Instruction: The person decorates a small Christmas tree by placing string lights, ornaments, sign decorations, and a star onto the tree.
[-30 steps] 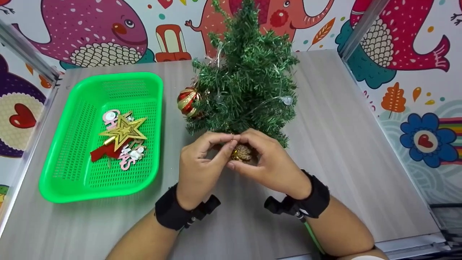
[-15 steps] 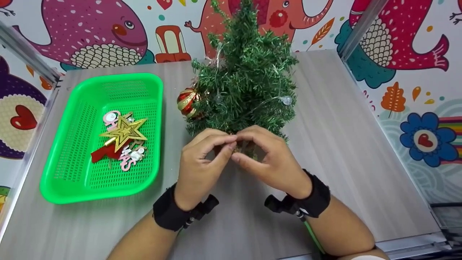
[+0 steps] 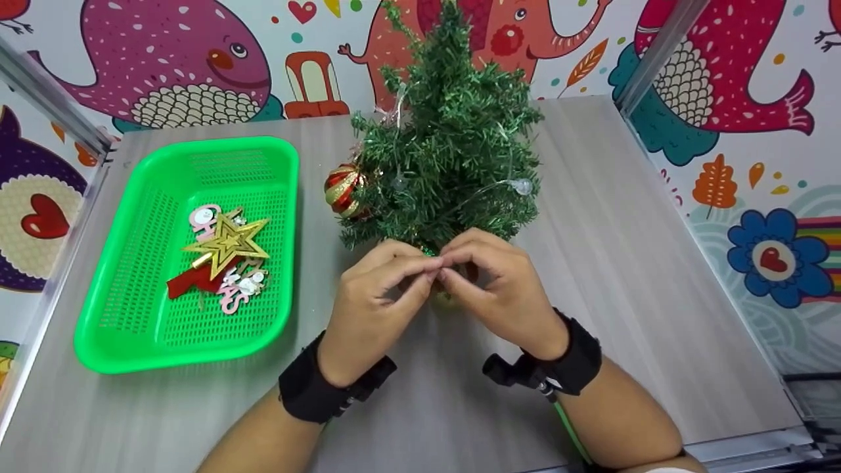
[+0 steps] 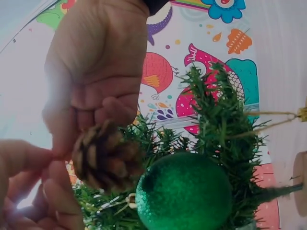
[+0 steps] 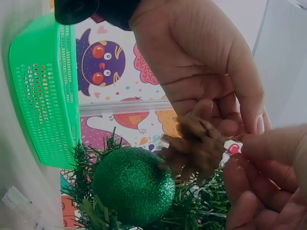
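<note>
at the left side of the bench sits a green basket [image 3: 131, 276], its long sides running from the near edge toward the far edge. inside it lie a gold star topper [image 3: 227, 243] and a pink-and-white cutout sign [image 3: 227, 282], partly under the star. to the right of the basket, about mid-bench toward the far edge, a small green tree [image 3: 450, 144] stands upright. a red-and-gold striped bauble [image 3: 343, 189] hangs on its left side, and a small clear bulb [image 3: 523, 186] on a wire shows on its right.

your hands meet just in front of the tree's lowest branches, on the side nearest you. your left hand [image 3: 371, 295] comes in from the left, thumb and forefinger pressed together as if pinching a fine hanging loop; the loop itself is too thin to make out. your right hand [image 3: 502, 289] comes in from the right, fingertips touching the left hand's, also pinching. the pine cone [image 4: 106, 155] hangs between and just below the two hands, close against the branch tips, its long axis pointing roughly downward. from above, your fingers hide it almost entirely. both hands are equally near it.

in the wrist views a glittery green bauble [image 5: 133, 186] hangs on the tree just beside the pine cone, seemingly almost touching it.
</note>
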Demonstrator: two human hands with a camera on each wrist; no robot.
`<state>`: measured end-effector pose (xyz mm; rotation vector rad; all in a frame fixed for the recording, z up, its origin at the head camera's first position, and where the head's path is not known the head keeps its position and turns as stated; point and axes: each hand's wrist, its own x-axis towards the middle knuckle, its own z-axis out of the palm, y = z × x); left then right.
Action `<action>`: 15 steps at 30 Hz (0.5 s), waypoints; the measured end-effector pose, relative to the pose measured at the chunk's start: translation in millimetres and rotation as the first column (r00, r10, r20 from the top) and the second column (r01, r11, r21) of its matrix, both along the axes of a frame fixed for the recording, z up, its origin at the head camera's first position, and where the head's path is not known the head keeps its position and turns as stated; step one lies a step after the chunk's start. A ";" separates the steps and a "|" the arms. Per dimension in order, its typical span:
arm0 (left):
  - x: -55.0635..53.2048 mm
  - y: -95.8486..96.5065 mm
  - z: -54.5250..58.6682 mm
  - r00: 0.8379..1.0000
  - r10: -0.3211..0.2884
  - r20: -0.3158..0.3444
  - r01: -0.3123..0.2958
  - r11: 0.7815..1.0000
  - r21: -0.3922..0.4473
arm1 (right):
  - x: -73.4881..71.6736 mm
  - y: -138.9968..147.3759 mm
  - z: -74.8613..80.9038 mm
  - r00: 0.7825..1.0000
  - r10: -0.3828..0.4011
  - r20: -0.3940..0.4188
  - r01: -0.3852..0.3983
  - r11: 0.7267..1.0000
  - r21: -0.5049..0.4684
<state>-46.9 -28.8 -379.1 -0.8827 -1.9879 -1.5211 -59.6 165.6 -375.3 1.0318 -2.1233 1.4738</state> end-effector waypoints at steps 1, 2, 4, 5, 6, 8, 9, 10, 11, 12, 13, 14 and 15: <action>-0.1 0.4 -0.2 1.000 0.010 -0.017 -0.010 1.000 -0.008 | -0.3 0.1 -0.3 1.000 -0.002 0.006 0.002 1.000 0.005; -0.2 0.7 -0.5 0.999 0.019 -0.031 -0.019 1.000 -0.013 | -0.4 0.2 -0.4 1.000 -0.005 0.015 0.004 1.000 0.009; -0.7 1.4 -1.0 0.998 0.041 -0.055 -0.042 0.999 -0.021 | -0.5 0.2 -0.3 0.999 -0.005 0.033 0.005 1.000 0.015; -1.0 1.7 -1.2 0.997 0.054 -0.064 -0.055 0.998 -0.025 | -0.4 0.3 -0.1 0.999 -0.003 0.043 0.002 1.000 0.013; -1.2 1.8 -1.3 0.996 0.066 -0.068 -0.068 0.997 -0.028 | -0.2 0.2 0.4 0.999 -0.004 0.052 0.003 1.000 0.011; -1.7 2.0 -1.2 0.994 0.088 -0.071 -0.090 0.995 -0.032 | 0.4 0.5 0.8 0.999 -0.005 0.053 0.005 1.000 0.006; -1.9 2.1 -0.9 0.993 0.094 -0.072 -0.097 0.995 -0.034 | 0.8 0.5 1.3 0.999 -0.009 0.050 0.009 1.000 0.003; -1.9 2.2 -0.5 0.992 0.099 -0.074 -0.102 0.994 -0.036 | 1.4 0.5 1.9 0.999 -0.015 0.045 0.015 1.000 -0.001; -1.9 2.4 0.0 0.992 0.101 -0.075 -0.104 0.994 -0.036 | 1.9 0.5 2.3 0.999 -0.031 0.026 0.031 1.000 -0.001; -1.8 2.6 0.8 0.992 0.102 -0.079 -0.105 0.994 -0.034 | 2.7 0.3 2.8 0.999 -0.052 0.000 0.052 0.999 0.001; -1.6 2.8 1.6 0.991 0.102 -0.085 -0.104 0.994 -0.028 | 3.8 0.2 3.8 0.997 -0.073 -0.024 0.073 0.997 0.001; -1.4 3.2 2.6 0.991 0.099 -0.090 -0.101 0.995 -0.021 | 5.0 -0.1 5.2 0.994 -0.097 -0.058 0.097 0.995 0.003; -1.2 3.7 4.0 0.991 0.096 -0.096 -0.097 0.995 -0.012 | 6.5 -0.5 7.1 0.988 -0.128 -0.089 0.129 0.992 0.004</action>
